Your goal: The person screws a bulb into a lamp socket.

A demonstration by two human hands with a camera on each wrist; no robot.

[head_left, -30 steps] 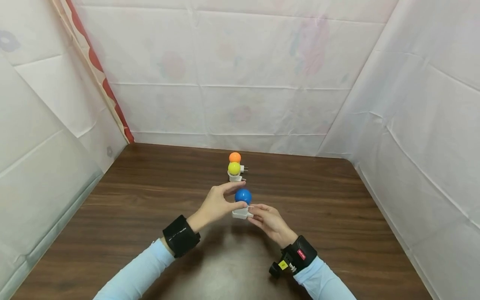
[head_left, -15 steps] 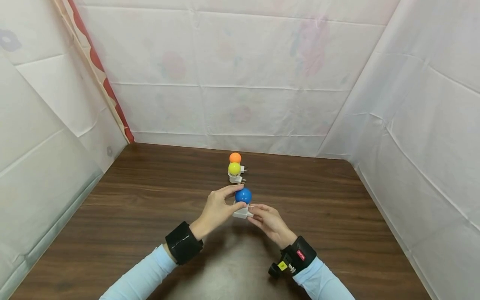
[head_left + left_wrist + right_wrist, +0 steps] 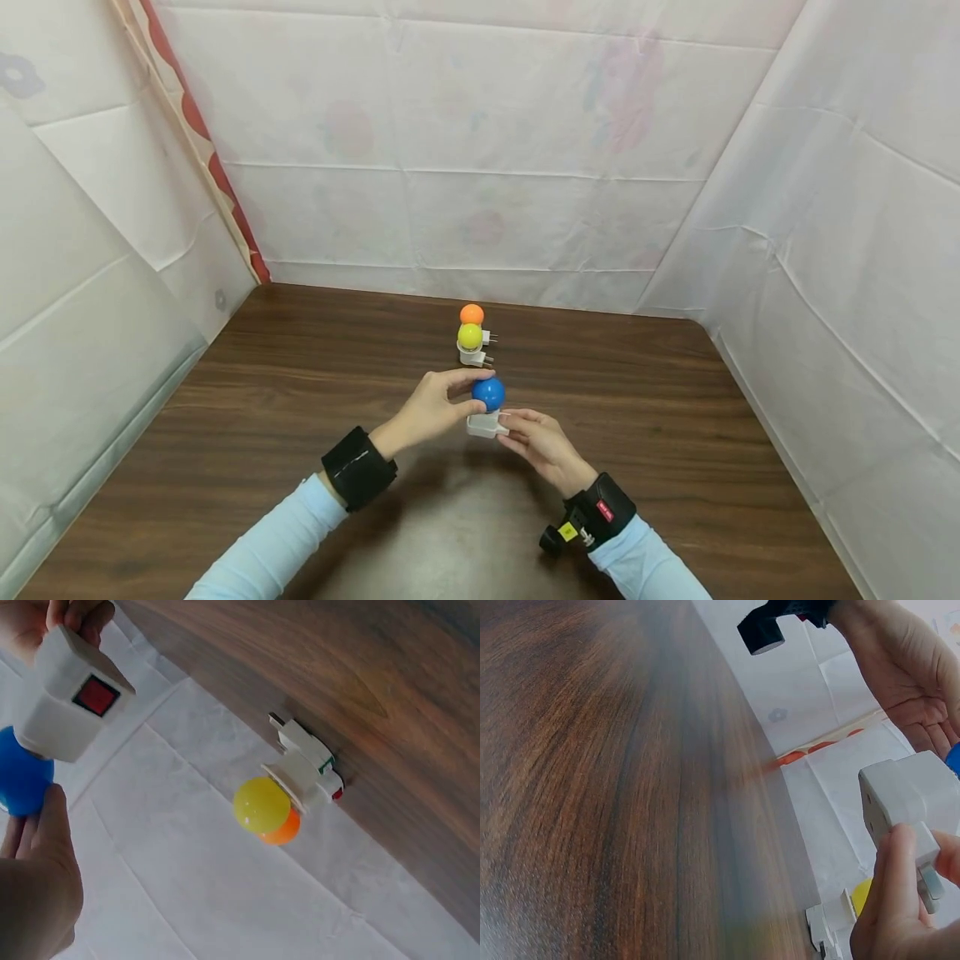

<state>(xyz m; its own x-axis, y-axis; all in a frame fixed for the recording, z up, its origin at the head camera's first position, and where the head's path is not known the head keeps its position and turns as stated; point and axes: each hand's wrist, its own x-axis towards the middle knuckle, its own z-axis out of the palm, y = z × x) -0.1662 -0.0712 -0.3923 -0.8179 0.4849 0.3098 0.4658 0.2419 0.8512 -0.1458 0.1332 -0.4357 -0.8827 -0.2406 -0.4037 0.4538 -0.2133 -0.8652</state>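
A round blue light bulb (image 3: 490, 393) sits on top of a white plug-in lamp socket (image 3: 482, 426) at the middle of the head view. My left hand (image 3: 423, 410) grips the bulb from the left, thumb on the near side and fingers on the far side. From the right, my right hand (image 3: 546, 452) pinches the socket at its plug end. The left wrist view shows a red switch (image 3: 96, 695) on the socket. Metal plug prongs (image 3: 930, 885) stick out by the right fingers in the right wrist view. The joint between bulb and socket is partly hidden.
Beyond my hands, a yellow bulb (image 3: 470, 336) and an orange bulb (image 3: 472, 314) stand in white plug-in sockets, one behind the other. A brown wooden table (image 3: 337, 350) lies underneath. White cloth sheets (image 3: 465, 150) enclose its back and sides.
My left hand shifts a little about the blue bulb, and its thumb slides slightly left across the bulb's near side. The right hand keeps its pinch on the socket almost unmoved.
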